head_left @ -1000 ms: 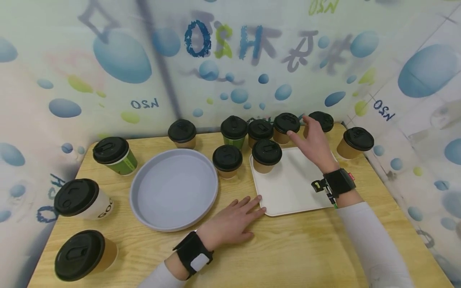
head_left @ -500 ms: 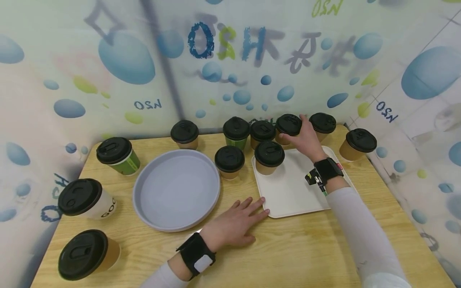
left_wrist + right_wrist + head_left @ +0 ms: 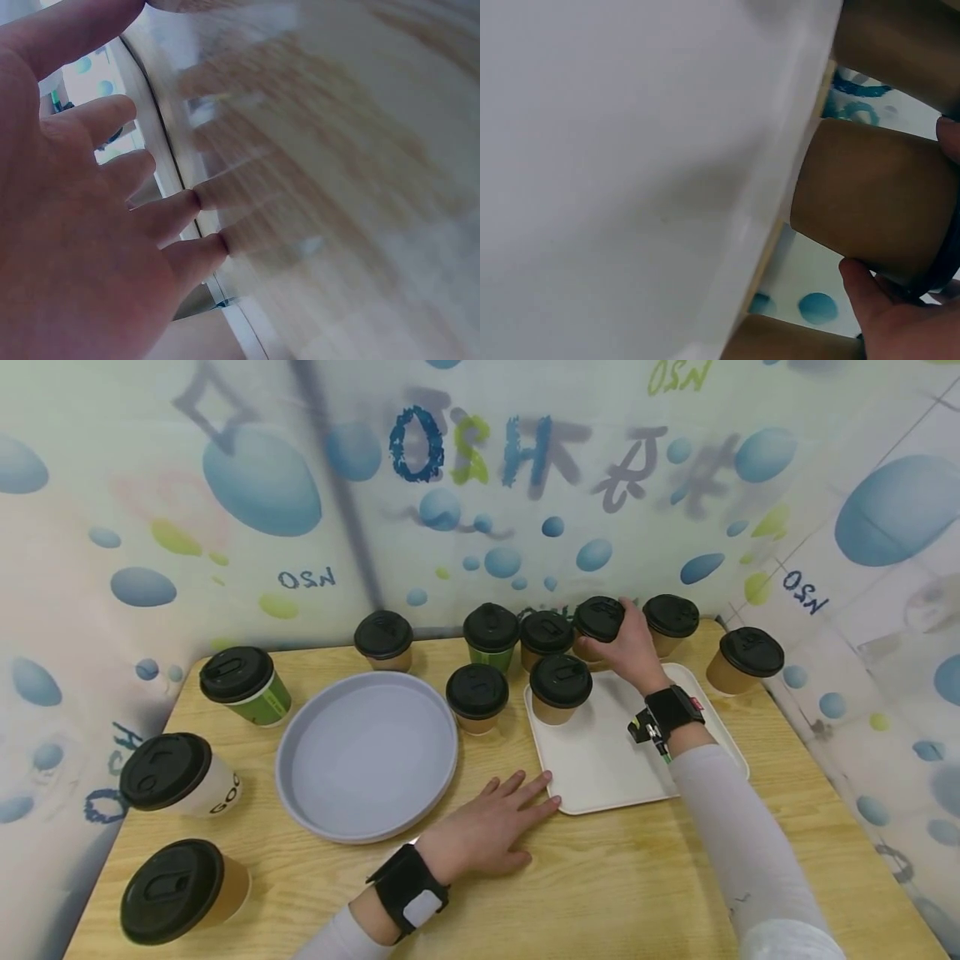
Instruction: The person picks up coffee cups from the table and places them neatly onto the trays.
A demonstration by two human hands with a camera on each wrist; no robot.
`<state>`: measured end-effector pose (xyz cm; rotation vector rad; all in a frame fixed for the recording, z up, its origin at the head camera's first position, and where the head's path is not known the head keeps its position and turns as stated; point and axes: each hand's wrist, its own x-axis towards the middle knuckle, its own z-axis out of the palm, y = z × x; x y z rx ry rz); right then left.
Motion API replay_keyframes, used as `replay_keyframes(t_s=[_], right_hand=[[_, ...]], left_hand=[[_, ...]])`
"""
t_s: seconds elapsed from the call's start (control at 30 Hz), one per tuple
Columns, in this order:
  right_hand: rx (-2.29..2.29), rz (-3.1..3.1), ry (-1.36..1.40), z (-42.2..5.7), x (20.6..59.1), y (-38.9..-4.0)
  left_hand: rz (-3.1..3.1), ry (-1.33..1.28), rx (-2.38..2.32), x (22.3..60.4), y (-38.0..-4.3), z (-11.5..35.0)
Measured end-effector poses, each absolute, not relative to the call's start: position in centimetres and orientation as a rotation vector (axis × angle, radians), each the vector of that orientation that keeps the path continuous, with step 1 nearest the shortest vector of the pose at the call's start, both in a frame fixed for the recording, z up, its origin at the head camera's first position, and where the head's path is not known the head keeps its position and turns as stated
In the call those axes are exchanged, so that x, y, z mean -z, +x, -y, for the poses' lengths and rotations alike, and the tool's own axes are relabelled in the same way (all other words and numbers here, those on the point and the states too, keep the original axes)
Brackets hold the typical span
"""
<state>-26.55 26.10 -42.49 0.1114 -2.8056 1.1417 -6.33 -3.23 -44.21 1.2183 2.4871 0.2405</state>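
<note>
The right hand (image 3: 632,649) covers much of the cup (image 3: 597,618) it grips at the table's far edge, just beyond the tray (image 3: 607,764); thumb and fingers pinch it from opposite sides near the lid. The right wrist view cuts off part of that lid and most of the fingers, so I cannot tell whether the base is off the table. The left hand (image 3: 480,832) lies with fingers spread, fingertips at the tray's near left corner; its wrist view is blurred. On the white cup (image 3: 212,789) by the table's left edge, the lettering runs out of sight. The table (image 3: 600,885) is pale wood; the wall (image 3: 495,518) behind carries blue and green drops.
</note>
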Motion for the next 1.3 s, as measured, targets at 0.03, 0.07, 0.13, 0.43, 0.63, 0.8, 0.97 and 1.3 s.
replay_keyframes(t_s=[0.03,0.07,0.13,0.43,0.63,0.8,0.97,1.3], right_hand=[[-1.140,2.800,0.112,-26.2,42.3,-26.4],[-1.142,2.795,0.111,-26.2,42.1,-26.2],[-1.147,2.784,0.111,-26.4,41.7,-25.7],[-1.168,2.732,0.135,-27.5,40.4,-23.4],[-1.176,2.713,0.151,-27.9,39.9,-21.6],[-1.187,2.704,0.158,-28.2,39.7,-20.2],[-1.180,2.720,0.172,-28.4,39.2,-18.7],[-1.181,2.732,0.267,-28.6,39.9,-17.1]], left_hand=[[-2.485,1.218,-0.244,44.2,-6.3,3.2],[-2.483,1.219,-0.248,44.1,-6.3,3.2],[-2.478,1.216,-0.256,44.0,-6.3,3.3],[-2.471,1.219,-0.267,44.2,-6.3,3.2],[-2.469,1.213,-0.264,44.2,-6.4,3.2],[-2.466,1.214,-0.264,44.2,-6.4,3.1],[-2.465,1.218,-0.272,44.3,-6.4,3.2],[-2.452,1.208,-0.278,44.3,-6.5,3.1]])
